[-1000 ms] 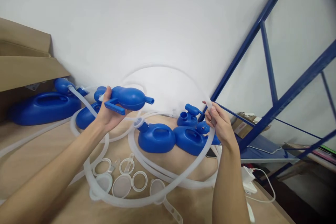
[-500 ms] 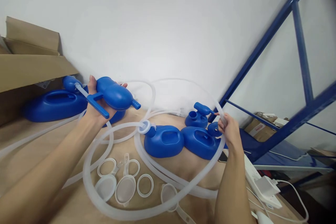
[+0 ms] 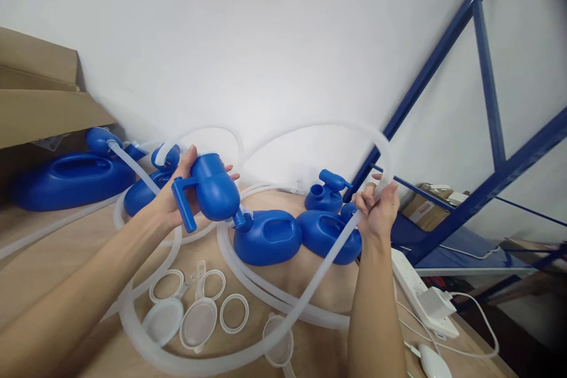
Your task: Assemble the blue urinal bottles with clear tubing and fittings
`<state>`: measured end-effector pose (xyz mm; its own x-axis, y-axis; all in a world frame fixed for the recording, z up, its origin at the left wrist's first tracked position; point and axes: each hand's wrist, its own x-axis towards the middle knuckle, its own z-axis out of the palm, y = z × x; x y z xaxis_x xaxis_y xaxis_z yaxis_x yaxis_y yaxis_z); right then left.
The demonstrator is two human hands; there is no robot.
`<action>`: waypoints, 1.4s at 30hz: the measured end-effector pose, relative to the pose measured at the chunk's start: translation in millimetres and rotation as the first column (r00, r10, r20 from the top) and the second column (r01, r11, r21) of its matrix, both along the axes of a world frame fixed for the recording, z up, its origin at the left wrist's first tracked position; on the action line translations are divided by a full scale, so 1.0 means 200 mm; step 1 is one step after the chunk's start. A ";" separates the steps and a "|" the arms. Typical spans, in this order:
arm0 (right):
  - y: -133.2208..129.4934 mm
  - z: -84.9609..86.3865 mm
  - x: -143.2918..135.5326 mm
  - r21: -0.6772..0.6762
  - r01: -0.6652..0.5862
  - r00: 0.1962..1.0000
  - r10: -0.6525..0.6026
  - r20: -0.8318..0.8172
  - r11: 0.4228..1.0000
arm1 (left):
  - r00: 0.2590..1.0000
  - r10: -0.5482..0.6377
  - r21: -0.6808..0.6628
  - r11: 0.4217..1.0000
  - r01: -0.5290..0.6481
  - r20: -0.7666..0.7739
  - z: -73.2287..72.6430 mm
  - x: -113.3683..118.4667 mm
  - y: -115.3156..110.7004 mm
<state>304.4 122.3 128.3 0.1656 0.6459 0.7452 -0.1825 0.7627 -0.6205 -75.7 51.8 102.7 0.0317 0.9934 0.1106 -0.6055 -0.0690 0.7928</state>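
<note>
My left hand [image 3: 179,186] holds a blue plastic funnel cup [image 3: 217,192] from behind. The cup has a side handle and a ribbed spout, which points down and right. My right hand [image 3: 378,215] is closed round a thick translucent hose [image 3: 325,266], which loops low across the table and also arches up behind the hand. The spout sits in front of the neck of a blue jug [image 3: 277,239]; whether they touch I cannot tell. A second blue jug [image 3: 330,239] lies beside it, left of my right wrist.
White caps [image 3: 199,323] and rings lie at the front. More blue jugs [image 3: 57,186] are at the left beside a cardboard box [image 3: 48,109]. On the right are a power strip [image 3: 414,280] with a plugged charger, and a blue metal frame [image 3: 489,82].
My left hand has moved right and lower with the funnel cup, turning its spout more downward. My right hand has turned, fingers now gathered round the hose. The view has shifted slightly.
</note>
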 end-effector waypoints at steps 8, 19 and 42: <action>0.03 -0.04 -0.04 0.015 -0.159 0.985 0.160 -0.063 0.987 | 0.990 -0.140 0.217 0.967 0.134 0.011 -0.13 0.02 0.06; 0.15 -0.11 -0.06 -0.162 0.397 0.912 -0.369 0.178 0.903 | 0.999 -0.021 0.344 0.939 0.010 0.026 -0.04 0.09 -0.02; -0.12 -0.19 -0.71 -0.411 -0.310 0.819 0.460 0.342 0.857 | 0.993 0.016 0.309 0.951 0.021 -0.115 0.01 0.23 -0.17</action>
<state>162.1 97.5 90.6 -0.4240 0.8016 0.4214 -0.0873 0.4270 -0.9001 -29.6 17.9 104.3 0.0646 0.9110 0.4073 -0.5123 -0.3199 0.7970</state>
